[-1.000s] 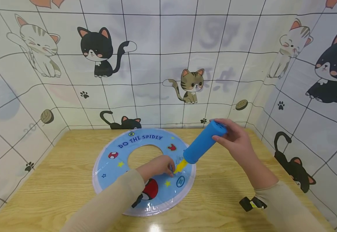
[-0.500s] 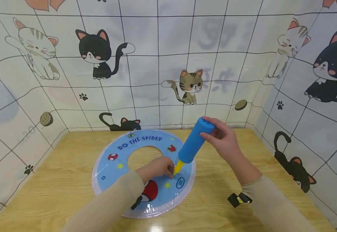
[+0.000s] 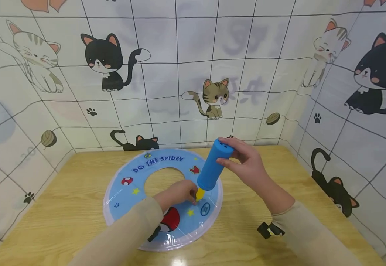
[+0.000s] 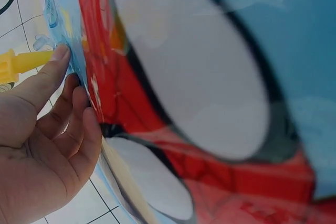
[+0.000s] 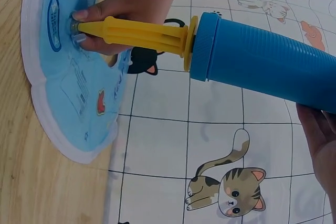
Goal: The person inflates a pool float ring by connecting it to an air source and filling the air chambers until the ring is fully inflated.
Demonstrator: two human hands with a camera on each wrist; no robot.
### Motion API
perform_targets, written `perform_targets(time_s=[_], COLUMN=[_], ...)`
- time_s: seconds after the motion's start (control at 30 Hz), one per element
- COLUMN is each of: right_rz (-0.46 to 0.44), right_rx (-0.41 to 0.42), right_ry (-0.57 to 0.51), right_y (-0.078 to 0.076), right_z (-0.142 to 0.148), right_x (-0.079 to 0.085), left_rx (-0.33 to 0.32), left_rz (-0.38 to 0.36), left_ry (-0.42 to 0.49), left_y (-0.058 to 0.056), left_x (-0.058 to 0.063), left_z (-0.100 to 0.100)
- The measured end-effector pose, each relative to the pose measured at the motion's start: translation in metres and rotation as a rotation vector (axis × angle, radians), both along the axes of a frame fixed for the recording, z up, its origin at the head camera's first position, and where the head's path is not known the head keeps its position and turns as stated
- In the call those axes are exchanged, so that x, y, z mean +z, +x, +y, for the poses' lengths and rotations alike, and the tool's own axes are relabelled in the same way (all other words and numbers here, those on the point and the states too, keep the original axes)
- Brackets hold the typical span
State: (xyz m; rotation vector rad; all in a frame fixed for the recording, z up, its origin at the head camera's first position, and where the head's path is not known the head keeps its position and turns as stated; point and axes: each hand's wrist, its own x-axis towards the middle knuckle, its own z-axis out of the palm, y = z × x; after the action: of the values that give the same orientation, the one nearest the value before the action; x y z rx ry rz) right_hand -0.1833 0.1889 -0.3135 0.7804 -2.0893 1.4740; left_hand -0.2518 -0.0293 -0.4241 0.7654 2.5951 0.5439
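Grid-patterned cloth (image 3: 163, 81) printed with cartoon cats is hanging behind both hands, and a wood-grained table (image 3: 242, 240) is spreading out beneath them. Flat on it, the pale-blue ring (image 3: 123, 218) is lying directly under the left fingers, its open centre sitting just beyond and to the left of their tips.

The left hand (image 3: 177, 193) is keeping a narrow pinch, thumb and fingertip closing about a small clear valve (image 5: 74, 26) on the ring's upper face; the other fingers are curling loosely beside it. The right hand (image 3: 247, 162) is gripping the upper end of the blue pump (image 3: 212, 168), its thumb on the near side and its fingers wrapping the far side.

From the right fingers, the pump's long axis is running steeply down and leftward, tilting rather than standing upright, with the yellow nozzle (image 5: 144, 35) pointing straight at the left fingertips. So the left hand is being the nearer one to the nozzle's tip, while the right is staying out at the opposite end. The tip is meeting the pinch, though how deeply it is sitting in the valve cannot be told.
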Motion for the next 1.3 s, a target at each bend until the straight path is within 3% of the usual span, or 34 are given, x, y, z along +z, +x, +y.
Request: perform_targets(time_s=[0.17, 0.47, 0.7, 0.93, 1.13, 1.3], right_rz=[-0.027, -0.224, -0.232, -0.358, -0.333, -0.303], right_rx=[-0.031, -0.06, -0.036, -0.108, -0.084, 0.005], right_ry=[0.009, 0.104, 0.122, 0.166, 0.241, 0.248], right_y=[0.005, 0.01, 0.009, 0.013, 0.018, 0.027], right_z=[0.007, 0.016, 0.016, 0.046, 0.071, 0.089], right_x=[-0.003, 0.011, 0.017, 0.012, 0.01, 0.007], left_rx=[-0.006, 0.014, -0.016, 0.022, 0.032, 0.018], left_rz=[0.02, 0.048, 0.059, 0.053, 0.07, 0.074], left_ry=[-0.028, -0.017, -0.022, -0.026, -0.035, -0.052], left_y=[0.004, 0.01, 0.01, 0.012, 0.015, 0.019], left_x=[-0.001, -0.001, -0.001, 0.0, 0.001, -0.001], left_z=[-0.001, -0.003, -0.001, -0.007, -0.013, -0.02])
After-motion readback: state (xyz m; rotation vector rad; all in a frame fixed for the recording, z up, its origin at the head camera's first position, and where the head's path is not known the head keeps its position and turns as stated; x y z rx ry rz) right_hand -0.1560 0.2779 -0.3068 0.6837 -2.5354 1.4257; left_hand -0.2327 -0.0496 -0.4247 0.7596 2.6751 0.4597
